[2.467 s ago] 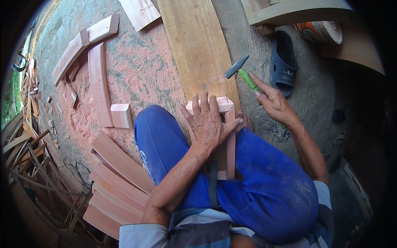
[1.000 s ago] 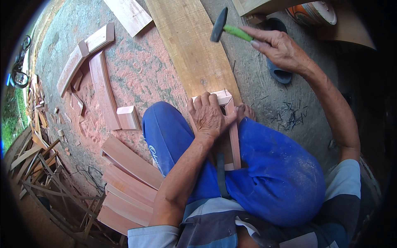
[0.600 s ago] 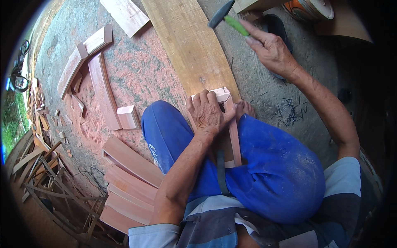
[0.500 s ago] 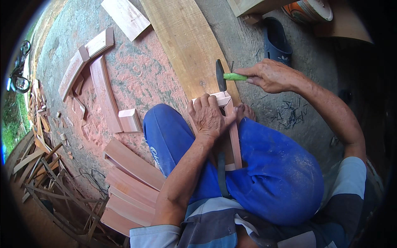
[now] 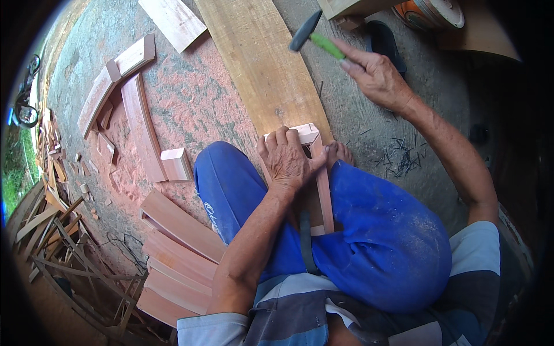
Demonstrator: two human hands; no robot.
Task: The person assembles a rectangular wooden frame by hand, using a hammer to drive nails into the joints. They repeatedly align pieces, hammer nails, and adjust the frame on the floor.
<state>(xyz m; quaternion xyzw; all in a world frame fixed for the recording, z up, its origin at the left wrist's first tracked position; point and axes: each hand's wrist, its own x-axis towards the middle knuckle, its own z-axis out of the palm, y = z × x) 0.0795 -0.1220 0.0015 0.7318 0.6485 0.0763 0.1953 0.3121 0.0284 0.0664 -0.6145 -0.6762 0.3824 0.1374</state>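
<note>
My right hand (image 5: 378, 81) is closed round the green handle of a hammer (image 5: 306, 31), raised above and beyond the work, its dark head tilted over the long board. Between my knees stands a narrow pinkish wooden frame (image 5: 324, 199). My left hand (image 5: 285, 160) grips its far end, fingers over the top piece and thumb along the right rail. A small dark mark, perhaps a nail, shows at the top piece's right corner. Under that end lies a wide brown board (image 5: 262, 63). My bare toes (image 5: 341, 153) rest beside the frame.
Loose nails (image 5: 404, 157) are scattered at right. Beyond them are a dark sandal (image 5: 384, 43) and an orange-and-white tin (image 5: 430, 14). Curved wooden pieces (image 5: 141, 127) lie on sawdust at left, with more curved slats (image 5: 179, 254) nearer me. Scrap wood (image 5: 63, 242) is heaped at far left.
The hammer has lifted away from the frame's end, up and slightly left, its head tilting over. My right hand rose with it. My left hand keeps its hold on the frame.
</note>
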